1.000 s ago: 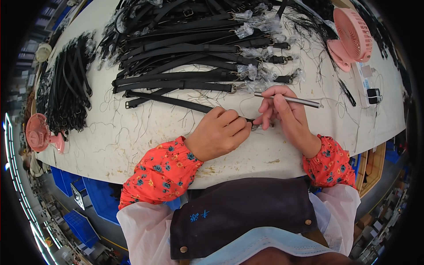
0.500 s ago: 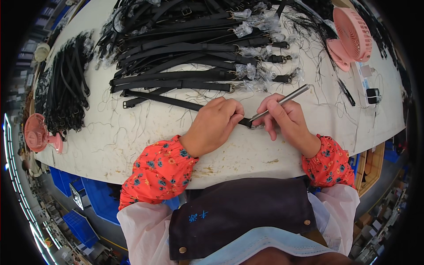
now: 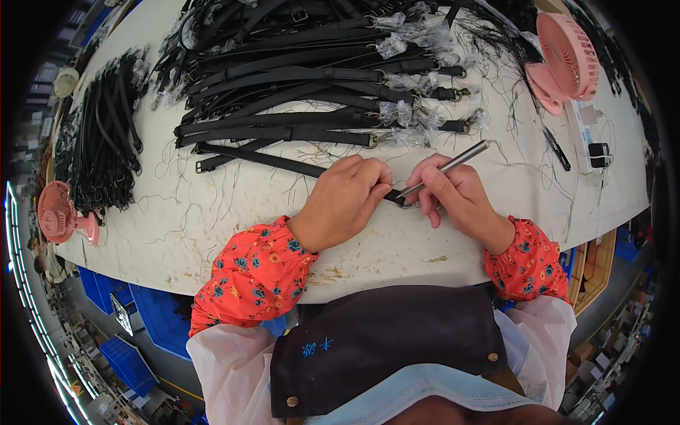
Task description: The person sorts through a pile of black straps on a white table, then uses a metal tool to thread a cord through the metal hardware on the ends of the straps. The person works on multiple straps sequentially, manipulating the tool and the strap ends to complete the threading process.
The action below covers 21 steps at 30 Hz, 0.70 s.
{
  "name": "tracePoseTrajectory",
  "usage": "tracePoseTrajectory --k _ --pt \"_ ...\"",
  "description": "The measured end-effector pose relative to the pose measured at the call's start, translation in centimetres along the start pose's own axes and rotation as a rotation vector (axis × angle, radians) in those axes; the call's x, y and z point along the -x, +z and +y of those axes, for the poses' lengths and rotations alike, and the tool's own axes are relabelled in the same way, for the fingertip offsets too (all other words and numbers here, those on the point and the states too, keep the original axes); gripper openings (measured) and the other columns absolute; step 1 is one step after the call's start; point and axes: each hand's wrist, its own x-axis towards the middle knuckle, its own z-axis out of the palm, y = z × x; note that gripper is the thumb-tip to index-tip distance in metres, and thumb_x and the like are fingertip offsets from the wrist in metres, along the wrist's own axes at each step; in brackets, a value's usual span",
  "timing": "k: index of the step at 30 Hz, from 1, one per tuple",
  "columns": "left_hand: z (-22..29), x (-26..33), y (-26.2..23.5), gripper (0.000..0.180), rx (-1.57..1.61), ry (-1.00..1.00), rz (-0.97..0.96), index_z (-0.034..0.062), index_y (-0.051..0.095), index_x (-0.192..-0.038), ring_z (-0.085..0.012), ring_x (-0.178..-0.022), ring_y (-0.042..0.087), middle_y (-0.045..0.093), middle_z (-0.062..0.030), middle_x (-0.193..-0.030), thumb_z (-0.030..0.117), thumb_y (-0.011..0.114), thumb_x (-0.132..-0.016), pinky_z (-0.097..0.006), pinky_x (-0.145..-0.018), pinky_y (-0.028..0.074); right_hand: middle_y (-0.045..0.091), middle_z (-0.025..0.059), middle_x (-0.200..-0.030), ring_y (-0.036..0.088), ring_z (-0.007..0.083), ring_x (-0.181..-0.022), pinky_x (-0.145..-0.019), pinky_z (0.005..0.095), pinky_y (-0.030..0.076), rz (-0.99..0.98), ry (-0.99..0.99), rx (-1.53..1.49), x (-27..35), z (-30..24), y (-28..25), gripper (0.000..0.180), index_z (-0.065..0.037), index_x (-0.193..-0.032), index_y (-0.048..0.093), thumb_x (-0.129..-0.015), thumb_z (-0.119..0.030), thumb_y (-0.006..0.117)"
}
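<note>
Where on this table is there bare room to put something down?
Bare table lies left of the left hand, between the strap pile and the near edge. A smaller patch lies right of the right hand, below the pink fan. The far half is crowded.

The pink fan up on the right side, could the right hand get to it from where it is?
Probably yes. The pink fan stands beyond the right hand, with only loose threads on the table between. But that hand already holds a metal tool.

You had bright, even overhead light on the worktop [image 3: 212, 234], with soft shadows beneath it; beyond it, fisheye bending darkened and blurred everything at the rim.
</note>
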Motion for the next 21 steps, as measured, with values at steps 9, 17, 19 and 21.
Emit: tracePoseTrajectory --k 9,17,19,21 --pt "0.17 -0.07 -0.07 0.010 -0.006 -0.007 0.008 0.0056 0.059 -0.094 -0.0270 -0.073 0.058 0.059 -0.0086 -0.077 0.004 0.067 -0.088 -0.036 -0.066 0.046 0.062 0.0109 -0.098 0.055 0.0083 -0.053 -0.078 0.0303 0.058 0.000 0.001 0.014 -0.07 -0.03 0.06 0.052 0.005 -0.070 0.061 -0.108 -0.027 0.046" --pt "0.12 -0.08 -0.03 0.010 -0.001 -0.003 0.012 0.0055 0.059 -0.094 -0.0273 -0.072 0.058 0.060 -0.0088 -0.077 0.003 0.067 -0.088 -0.036 -0.066 0.047 0.062 0.0109 -0.098 0.055 0.0085 -0.052 -0.078 0.0304 0.058 0.002 0.012 0.014 -0.04 -0.07 0.08 0.053 0.005 -0.069 0.061 -0.108 -0.028 0.046" --pt "0.04 -0.08 0.03 0.010 0.001 -0.002 0.013 0.0055 0.059 -0.094 -0.0275 -0.072 0.059 0.060 -0.0089 -0.077 0.003 0.067 -0.088 -0.036 -0.066 0.047 0.062 0.0109 -0.098 0.055 0.0085 -0.052 -0.078 0.0305 0.058 0.003 0.016 0.015 -0.06 -0.19 0.12 0.053 0.005 -0.069 0.061 -0.108 -0.028 0.046" --pt "0.06 -0.06 -0.02 0.010 -0.004 -0.006 0.010 0.0055 0.059 -0.094 -0.0277 -0.073 0.059 0.060 -0.0091 -0.077 0.004 0.067 -0.088 -0.036 -0.066 0.047 0.062 0.0109 -0.099 0.055 0.0085 -0.052 -0.078 0.0304 0.058 0.009 0.029 0.014 -0.07 -0.35 0.19 0.053 0.005 -0.069 0.061 -0.108 -0.028 0.046"
